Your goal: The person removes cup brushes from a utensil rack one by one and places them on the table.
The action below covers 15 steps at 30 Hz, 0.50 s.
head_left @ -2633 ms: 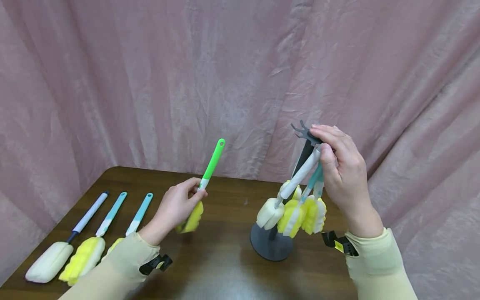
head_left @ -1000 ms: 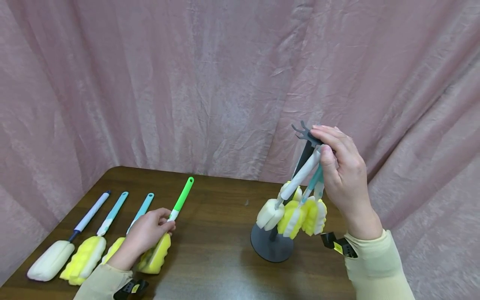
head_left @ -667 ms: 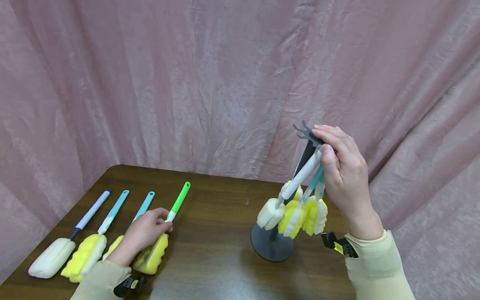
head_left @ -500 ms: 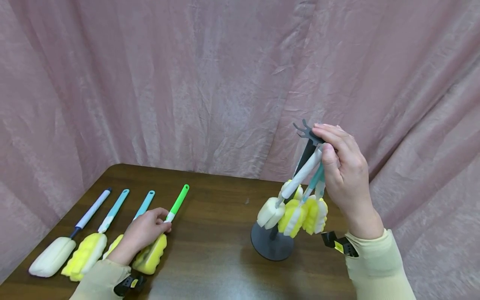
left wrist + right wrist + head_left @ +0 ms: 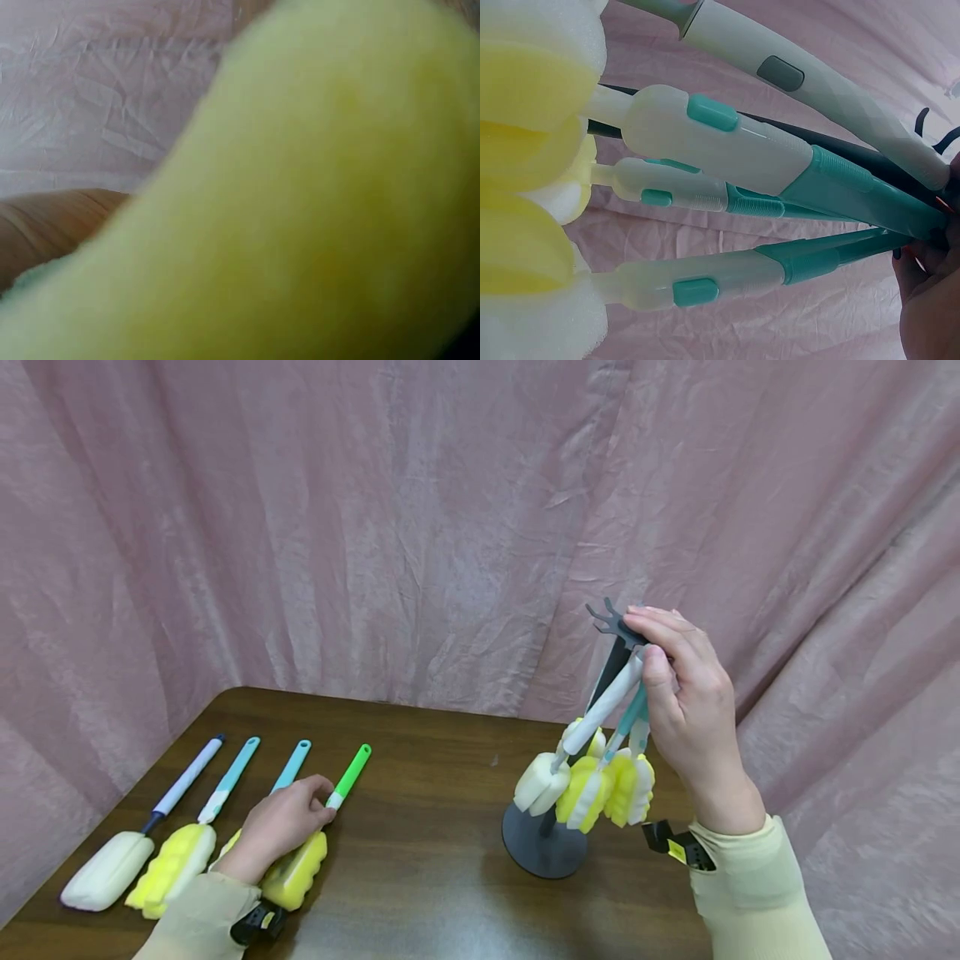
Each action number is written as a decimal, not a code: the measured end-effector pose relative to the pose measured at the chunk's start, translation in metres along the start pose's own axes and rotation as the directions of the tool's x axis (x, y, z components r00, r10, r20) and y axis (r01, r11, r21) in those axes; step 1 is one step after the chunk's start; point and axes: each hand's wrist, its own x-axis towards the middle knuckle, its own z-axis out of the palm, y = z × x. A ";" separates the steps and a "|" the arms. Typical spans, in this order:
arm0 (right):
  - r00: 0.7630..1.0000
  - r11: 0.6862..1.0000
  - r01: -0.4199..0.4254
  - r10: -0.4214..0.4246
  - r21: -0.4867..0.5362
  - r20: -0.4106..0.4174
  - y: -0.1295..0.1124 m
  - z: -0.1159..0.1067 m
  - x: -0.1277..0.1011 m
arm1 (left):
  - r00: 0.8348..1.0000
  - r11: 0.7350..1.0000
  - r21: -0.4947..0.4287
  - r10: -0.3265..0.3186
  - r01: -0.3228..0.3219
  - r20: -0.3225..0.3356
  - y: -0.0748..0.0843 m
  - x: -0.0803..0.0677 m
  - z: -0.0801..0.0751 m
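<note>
My left hand (image 5: 285,822) pinches the white neck of a green-handled sponge brush (image 5: 351,775) low over the table. Its yellow sponge head (image 5: 296,870) shows below the fingers and fills most of the left wrist view. My right hand (image 5: 693,718) grips the forked top of a black stand (image 5: 611,620), thumb towards the near side. From that stand hang a white-handled brush (image 5: 810,86) and several teal-handled sponge brushes (image 5: 870,191), heads downward. The hook ends under my right palm are hidden.
Left of the held brush lie a teal-handled brush (image 5: 291,766), partly covered by my left arm, a second teal-handled brush (image 5: 232,779) and a lilac-handled brush (image 5: 187,775) with a white head. The stand's round base (image 5: 544,852) rests on the brown table (image 5: 435,852).
My left hand has carried the green-handled brush leftward and down, beside the row of brushes, and its handle has tipped lower. My right hand has stayed at the stand's top.
</note>
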 end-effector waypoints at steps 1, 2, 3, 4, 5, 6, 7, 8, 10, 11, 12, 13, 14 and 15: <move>1.000 1.000 0.000 0.000 0.002 0.000 0.000 0.000 0.000 | 1.000 1.000 0.008 -0.003 0.003 0.002 -0.001 0.000 -0.001; 1.000 1.000 -0.001 0.001 0.001 0.002 0.001 0.001 0.000 | 1.000 1.000 0.017 -0.004 0.004 0.001 -0.001 -0.001 -0.001; 1.000 1.000 -0.002 0.002 0.001 0.004 0.001 0.001 0.000 | 1.000 1.000 0.027 -0.004 0.004 -0.001 -0.001 -0.001 -0.002; 1.000 1.000 -0.004 0.004 0.001 0.007 0.001 0.001 -0.001 | 1.000 0.999 0.035 -0.003 0.003 -0.001 -0.001 -0.003 -0.003; 1.000 1.000 -0.006 0.006 0.001 0.010 0.001 0.001 -0.001 | 1.000 0.999 0.040 0.001 -0.001 -0.003 -0.001 -0.004 -0.003; 1.000 1.000 -0.008 0.008 0.002 0.011 0.001 0.002 -0.001 | 1.000 0.999 0.047 0.007 -0.007 -0.007 -0.001 -0.006 -0.004; 1.000 1.000 -0.010 0.010 0.001 0.012 0.000 0.002 -0.001 | 1.000 0.998 0.054 0.015 -0.015 -0.014 -0.001 -0.008 -0.005; 1.000 1.000 -0.011 0.011 -0.002 0.013 0.000 0.002 -0.001 | 0.999 0.998 0.064 0.027 -0.025 -0.022 0.000 -0.011 -0.006; 1.000 1.000 -0.014 0.014 -0.004 0.011 -0.001 0.001 0.000 | 0.998 0.995 0.092 0.053 -0.049 -0.042 0.001 -0.016 -0.007; 1.000 1.000 -0.015 0.015 -0.005 0.008 -0.001 0.001 0.000 | 0.996 0.992 0.107 0.070 -0.064 -0.054 0.002 -0.018 -0.008; 1.000 1.000 -0.016 0.016 -0.007 0.005 -0.001 0.001 0.000 | 0.994 0.989 0.124 0.084 -0.076 -0.063 0.004 -0.021 -0.009; 1.000 1.000 -0.017 0.017 -0.008 0.004 -0.002 0.001 0.000 | 0.993 0.986 0.141 0.098 -0.087 -0.071 0.005 -0.023 -0.009; 1.000 1.000 -0.017 0.017 -0.008 0.001 -0.002 0.000 0.001 | 0.991 0.983 0.154 0.109 -0.097 -0.074 0.006 -0.026 -0.010; 1.000 1.000 -0.017 0.017 -0.009 0.001 -0.003 0.000 0.001 | 0.990 0.981 0.165 0.119 -0.105 -0.073 0.007 -0.028 -0.010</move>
